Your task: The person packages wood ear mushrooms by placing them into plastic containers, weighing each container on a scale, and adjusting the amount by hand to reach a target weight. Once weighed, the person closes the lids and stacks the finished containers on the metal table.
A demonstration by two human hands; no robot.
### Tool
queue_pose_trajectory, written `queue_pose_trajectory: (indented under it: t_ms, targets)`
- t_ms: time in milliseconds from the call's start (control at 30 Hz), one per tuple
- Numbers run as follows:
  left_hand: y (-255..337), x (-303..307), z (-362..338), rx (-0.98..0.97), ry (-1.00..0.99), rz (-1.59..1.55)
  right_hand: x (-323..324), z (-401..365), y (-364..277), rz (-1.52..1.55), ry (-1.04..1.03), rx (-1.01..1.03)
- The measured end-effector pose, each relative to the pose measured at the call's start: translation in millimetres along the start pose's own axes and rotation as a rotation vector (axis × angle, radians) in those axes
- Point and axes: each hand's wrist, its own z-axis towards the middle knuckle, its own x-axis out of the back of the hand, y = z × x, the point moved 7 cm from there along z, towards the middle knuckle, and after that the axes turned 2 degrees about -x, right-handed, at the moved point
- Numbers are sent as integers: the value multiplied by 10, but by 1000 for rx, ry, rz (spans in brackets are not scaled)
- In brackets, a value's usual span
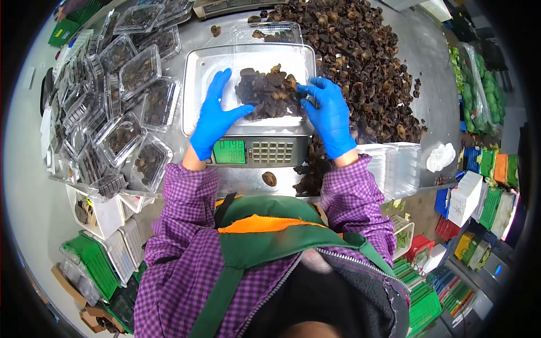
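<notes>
A heap of dark brown mushrooms (267,93) lies in what looks like a clear plastic container, inside the metal tray (194,90). Under the tray sits a digital scale (272,151) with a lit green display. My left hand (217,115), in a blue glove, is over the tray's left side, fingers stretched and thumb pointing toward the heap. On the opposite side, my right hand (328,115), also blue-gloved, reaches over the tray's right rim. Its fingers are apart, with the tips at the heap's right edge. Neither hand visibly lifts anything.
Many filled clear clamshell boxes (140,70) are piled at left. A large spread of loose mushrooms (366,67) covers the metal table (431,110) at right. Stacked empty plastic containers (389,169) stand near the front edge, beside a crumpled white wad (440,158).
</notes>
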Motion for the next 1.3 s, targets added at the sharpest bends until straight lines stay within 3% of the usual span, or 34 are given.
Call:
queue_pose_trajectory:
  t_ms: [67,133,200,333,500,600,700,1033,1300]
  targets:
    - [-36,72,-32,29,33,-12,-76,-15,-7,115,-304,-174]
    - [-124,136,-53,158,80,-151,-112,-17,-71,118,-337,-138]
    - [-86,136,-69,155,105,-186,-331,-25,-102,-185,-614,-71]
    - [-78,155,-107,194,128,-238,-507,74,-47,-311,-704,-45]
    - [-139,213,-145,173,157,-252,-524,109,-55,-353,-671,-1]
    - [-188,239,-194,190,166,-239,-423,95,0,-175,-570,-3]
    - [-212,232,-220,188,167,-280,-333,67,167,110,-444,-209]
    - [-163,197,-166,124,171,-308,94,-177,224,513,-224,-314]
    - [-107,141,-12,78,160,-308,539,-884,403,662,-313,-584]
